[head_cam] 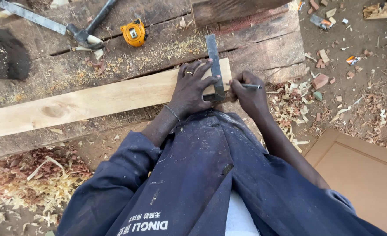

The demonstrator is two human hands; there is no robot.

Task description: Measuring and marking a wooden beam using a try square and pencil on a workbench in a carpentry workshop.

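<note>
Rough workbench (263,48) carries our pale plank (93,102), its right end near the bench edge. Our left hand (192,89) spreads flat, pinning a try square (214,65) across that end; our right hand (249,94) grips a pencil (250,86) just beyond the square, with open ground further right.

White lettering (143,223) is showing on the dark blue work coat (202,175) at the bottom edge. Small, possibly printed scraps (353,60) are lying on the dirt at upper right, too small to tell.

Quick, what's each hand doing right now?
Left hand: open, fingers spread, pressing a try square flat on the pale plank.
Right hand: closed around a pencil.
</note>
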